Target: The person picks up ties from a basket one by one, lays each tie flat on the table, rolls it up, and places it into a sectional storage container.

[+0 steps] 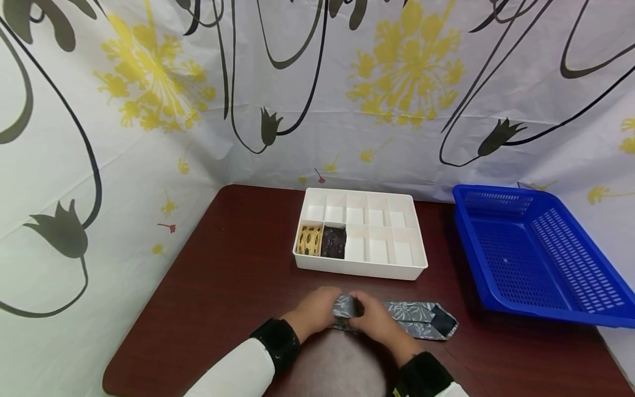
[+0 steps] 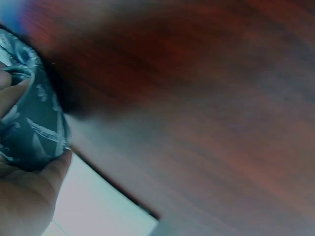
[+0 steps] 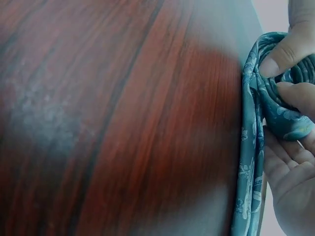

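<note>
A grey necktie point(image 1: 414, 312) with a pale leaf pattern lies on the table, partly wound into a roll at its left end. My left hand point(image 1: 317, 313) grips the left side of that roll. From the right, my right hand point(image 1: 375, 321) pinches it, thumb and fingers curled around the coil. The tie's wide tip, with a dark lining, stretches flat to the right. In the left wrist view, fingers hold the patterned roll point(image 2: 42, 120). Several wound layers of the necktie point(image 3: 250, 162) show between the fingers in the right wrist view, with the unrolled length trailing away.
Behind the hands stands a white divided box point(image 1: 359, 267); two front-left compartments hold a yellow patterned roll point(image 1: 310, 241) and a dark roll point(image 1: 334, 242). A blue perforated basket point(image 1: 506, 259) sits at the right. The dark red-brown table point(image 1: 223, 264) meets a floral-printed sheet point(image 1: 307, 66).
</note>
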Demonstrator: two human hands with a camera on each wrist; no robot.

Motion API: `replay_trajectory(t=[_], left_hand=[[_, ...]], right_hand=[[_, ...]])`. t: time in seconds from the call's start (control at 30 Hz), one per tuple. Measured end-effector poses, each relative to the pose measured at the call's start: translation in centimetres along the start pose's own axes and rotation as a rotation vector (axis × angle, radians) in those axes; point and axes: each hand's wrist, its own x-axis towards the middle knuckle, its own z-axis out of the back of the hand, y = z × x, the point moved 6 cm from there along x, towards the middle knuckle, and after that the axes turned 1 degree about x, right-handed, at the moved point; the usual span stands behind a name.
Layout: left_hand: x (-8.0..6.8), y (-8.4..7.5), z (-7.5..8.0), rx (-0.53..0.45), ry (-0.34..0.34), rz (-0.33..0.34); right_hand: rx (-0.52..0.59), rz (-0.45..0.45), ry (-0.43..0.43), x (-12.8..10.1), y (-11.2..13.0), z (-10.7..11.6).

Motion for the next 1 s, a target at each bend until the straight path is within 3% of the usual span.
replay_trajectory(t=[0.23, 0.33, 0.43, 0.57, 0.77, 0.87, 1.0], left_hand=[[0.3, -2.1, 0.5, 0.270, 0.074, 0.071], [0.2, -2.7, 0.7, 0.333, 0.102, 0.107], [0.2, -2.7, 0.7, 0.332, 0.105, 0.104], [0.2, -2.0, 0.4, 0.248, 0.085, 0.052], [0.1, -0.1, -0.2, -0.039, 0.008, -0.021], [-0.3, 0.7, -0.5, -0.165, -0.013, -0.020], [-0.9, 1.4, -0.8, -0.240, -0.030, -0.001]], right_hand=[[-0.082, 0.016, 0.008, -0.2, 0.9, 0.0], [-0.108, 0.017, 0.006, -0.2, 0.9, 0.0], [-0.114, 0.012, 0.007, -0.2, 0.9, 0.1], [-0.096, 0.003, 0.004, -0.2, 0.8, 0.3], [-0.065, -0.009, -0.014, -0.2, 0.5, 0.4], [-0.043, -0.014, -0.019, -0.3, 0.3, 0.4], [-0.012, -0.007, -0.014, -0.4, 0.0, 0.3]])
